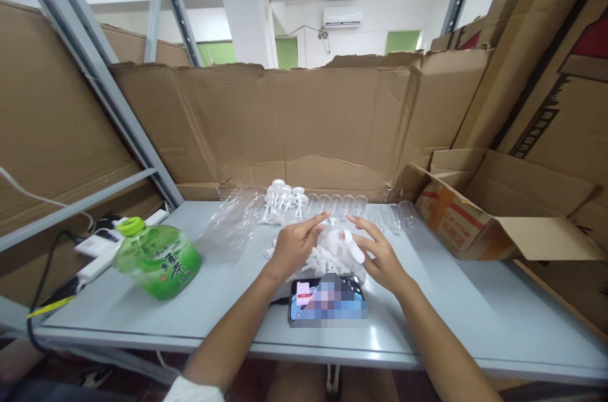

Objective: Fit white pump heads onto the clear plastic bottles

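Between my two hands is a translucent plastic container (331, 238), with a long white plastic piece (354, 247) at its right side. My left hand (295, 246) pinches the container from the left, its index finger stretched over the top. At the right, the thumb and fingers of my right hand (382, 261) curl around the white piece, with the index finger raised. The exact contact of the fingertips is partly hidden. Just below the hands lies a pile of small white plastic parts (323, 261). A phone (327, 301) with a lit screen is in front of the pile.
White stemmed parts with round tops (285, 194) stand at the back beside a row of clear cups (336, 204). Clear plastic film (232, 218) lies left of them. A green-capped bottle (159, 259) is at left, an open cardboard box (475, 215) at right. Cardboard walls the table.
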The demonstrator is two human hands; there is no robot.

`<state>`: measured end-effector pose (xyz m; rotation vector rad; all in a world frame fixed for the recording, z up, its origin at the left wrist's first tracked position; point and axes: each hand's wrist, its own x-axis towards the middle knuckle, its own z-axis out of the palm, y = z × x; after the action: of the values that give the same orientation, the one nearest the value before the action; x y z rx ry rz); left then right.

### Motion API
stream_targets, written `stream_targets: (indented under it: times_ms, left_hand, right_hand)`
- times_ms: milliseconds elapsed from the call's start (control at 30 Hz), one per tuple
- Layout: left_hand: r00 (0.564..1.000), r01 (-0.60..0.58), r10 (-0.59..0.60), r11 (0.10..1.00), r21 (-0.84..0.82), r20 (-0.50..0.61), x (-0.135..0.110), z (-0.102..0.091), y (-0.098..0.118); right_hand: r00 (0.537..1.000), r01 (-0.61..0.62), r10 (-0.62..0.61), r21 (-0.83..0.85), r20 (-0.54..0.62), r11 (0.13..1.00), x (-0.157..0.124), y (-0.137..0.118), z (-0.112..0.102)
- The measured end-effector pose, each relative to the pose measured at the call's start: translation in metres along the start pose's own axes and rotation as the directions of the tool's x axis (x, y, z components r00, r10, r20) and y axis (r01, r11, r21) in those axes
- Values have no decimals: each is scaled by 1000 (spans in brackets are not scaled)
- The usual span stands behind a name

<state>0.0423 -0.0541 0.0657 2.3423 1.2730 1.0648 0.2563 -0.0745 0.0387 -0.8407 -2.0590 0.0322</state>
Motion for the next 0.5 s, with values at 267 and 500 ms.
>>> stream_targets:
  times_ms: [267,500]
  left_hand:
    - [997,47,-47,999,1,54,12,-24,18]
    - [962,88,-84,996,-3,261,24,-48,43]
  right_hand:
    - [970,-198,234,338,-68,920,2,-5,-9]
    - [940,-291,338,642,52,710,5,-6,-15]
